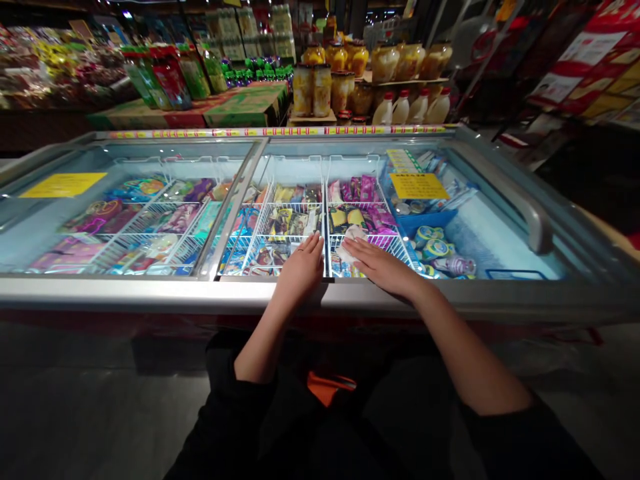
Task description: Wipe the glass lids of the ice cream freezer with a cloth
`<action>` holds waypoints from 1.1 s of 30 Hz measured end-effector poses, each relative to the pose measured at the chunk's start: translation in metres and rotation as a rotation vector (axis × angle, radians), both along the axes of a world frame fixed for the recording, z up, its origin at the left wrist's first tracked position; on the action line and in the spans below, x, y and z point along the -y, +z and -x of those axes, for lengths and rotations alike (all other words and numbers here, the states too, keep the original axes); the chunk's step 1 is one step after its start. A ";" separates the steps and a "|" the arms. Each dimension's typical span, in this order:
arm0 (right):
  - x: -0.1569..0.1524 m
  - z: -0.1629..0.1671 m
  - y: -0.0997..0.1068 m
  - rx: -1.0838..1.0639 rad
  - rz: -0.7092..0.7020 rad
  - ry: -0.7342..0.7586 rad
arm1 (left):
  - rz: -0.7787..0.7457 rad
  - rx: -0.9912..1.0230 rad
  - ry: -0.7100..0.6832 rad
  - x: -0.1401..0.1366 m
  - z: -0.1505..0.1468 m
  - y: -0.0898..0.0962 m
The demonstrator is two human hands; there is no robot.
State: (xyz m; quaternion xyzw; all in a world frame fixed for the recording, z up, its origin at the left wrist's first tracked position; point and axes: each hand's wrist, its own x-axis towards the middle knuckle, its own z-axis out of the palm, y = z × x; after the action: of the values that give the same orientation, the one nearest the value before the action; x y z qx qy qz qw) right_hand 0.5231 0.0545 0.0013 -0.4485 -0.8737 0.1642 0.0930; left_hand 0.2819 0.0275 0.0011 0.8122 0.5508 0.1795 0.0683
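My right hand (377,263) presses a crumpled white cloth (356,231) against the glass lid of a chest freezer, near its front edge. The cloth shows above and to the left of the fingers. My left hand (303,267) rests flat by the front rim (150,293), left of a dark vertical edge in the glass, fingers stretched out and holding nothing. Beneath the glass lid (295,148), white wire baskets (327,200) hold colourful packaged frozen treats.
A curved handle (537,227) stands at the lid's right side. Yellow notices (419,186) are on the glass. Behind the freezer are jars of yellow fruit (313,90), white bottles (400,107) and green and red bottles (170,77). Red packages (590,47) hang at the right.
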 end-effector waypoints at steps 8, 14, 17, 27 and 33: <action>-0.023 0.030 0.000 0.065 -0.092 0.042 | 0.017 -0.012 0.010 0.001 0.000 0.004; -0.016 -0.016 -0.004 0.041 -0.053 0.062 | 0.015 0.009 0.015 0.002 -0.002 0.004; -0.032 -0.011 -0.006 0.078 -0.097 -0.059 | 0.014 0.013 0.025 0.002 -0.003 0.004; -0.013 0.008 0.002 0.003 -0.025 0.168 | 0.015 -0.015 0.007 0.001 -0.001 0.004; -0.042 -0.013 -0.002 0.032 -0.069 -0.006 | -0.004 -0.020 0.024 0.002 -0.003 0.003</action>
State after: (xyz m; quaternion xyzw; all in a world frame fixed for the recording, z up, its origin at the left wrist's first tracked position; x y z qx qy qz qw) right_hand 0.5362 0.0968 -0.0010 -0.4503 -0.8788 0.1266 0.0947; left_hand 0.2853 0.0254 0.0042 0.8075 0.5608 0.1731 0.0592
